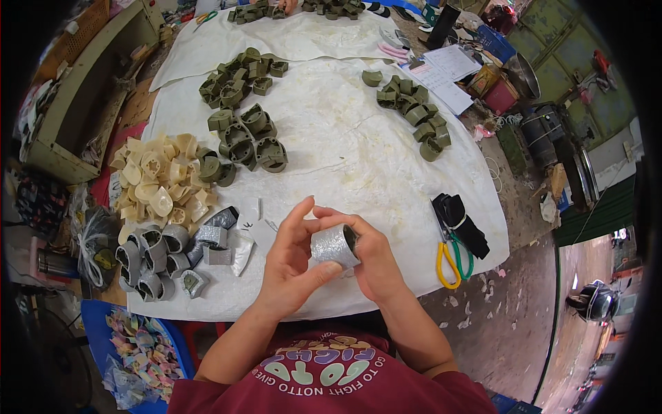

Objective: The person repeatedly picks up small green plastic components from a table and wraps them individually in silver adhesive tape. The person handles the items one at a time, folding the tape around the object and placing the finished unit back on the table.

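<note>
Over the near edge of the table, both hands hold one hollow block shoe heel (329, 250) covered in silver glitter material, its dark opening facing right. My left hand (289, 265) has its thumb pressed on the glitter side, while its index finger points up off it. My right hand (378, 265) wraps the open end and the far side. Left of my hands lie several silver-covered heels (155, 252) in a cluster, a few more (212, 236) beside them, and small white strips. Behind those is a heap of bare beige heels (162, 176).
Olive-green heels stand in groups at mid-left (252, 138) and far right (417, 114) on the white-covered table (331, 124). Yellow-and-green-handled scissors (449, 259) lie by black cloth (460, 224) at right. A blue tub (96, 331) of scraps sits lower left. Another person's hand (288, 5) shows at the far edge.
</note>
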Tool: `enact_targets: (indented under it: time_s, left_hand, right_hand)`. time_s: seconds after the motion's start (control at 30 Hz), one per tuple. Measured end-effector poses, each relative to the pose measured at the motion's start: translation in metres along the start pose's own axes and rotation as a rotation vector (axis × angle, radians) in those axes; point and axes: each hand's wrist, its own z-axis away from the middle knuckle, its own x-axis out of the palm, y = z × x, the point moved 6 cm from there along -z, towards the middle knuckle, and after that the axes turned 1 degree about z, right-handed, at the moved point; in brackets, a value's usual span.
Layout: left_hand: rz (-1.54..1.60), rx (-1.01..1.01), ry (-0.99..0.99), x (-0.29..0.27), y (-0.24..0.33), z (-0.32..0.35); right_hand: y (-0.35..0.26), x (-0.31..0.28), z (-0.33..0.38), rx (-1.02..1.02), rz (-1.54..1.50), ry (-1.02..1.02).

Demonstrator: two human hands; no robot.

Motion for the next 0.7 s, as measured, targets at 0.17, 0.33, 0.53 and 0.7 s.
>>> enact_targets:
  time_s: [0.17,0.33,0.53,0.7]
  left_hand:
    - [-0.243,0.156,-0.083,0.002,-0.001,0.002]
    - [-0.247,0.202,-0.111,0.002,-0.001,0.006]
    - [0.004,0.117,-0.039,-0.006,-0.007,0.007]
    - [-0.078,0.149,-0.015,-0.007,-0.012,0.008]
  right_hand:
    - [0.004,-0.003,0.002,0.019,0.053,0.068]
    - [0.008,0.001,0.003,0.057,-0.063,0.135]
    - [-0.002,0.003,0.005,0.119,-0.2,0.007]
    - [0.008,-0.002,0.007,-0.074,0.188,0.061]
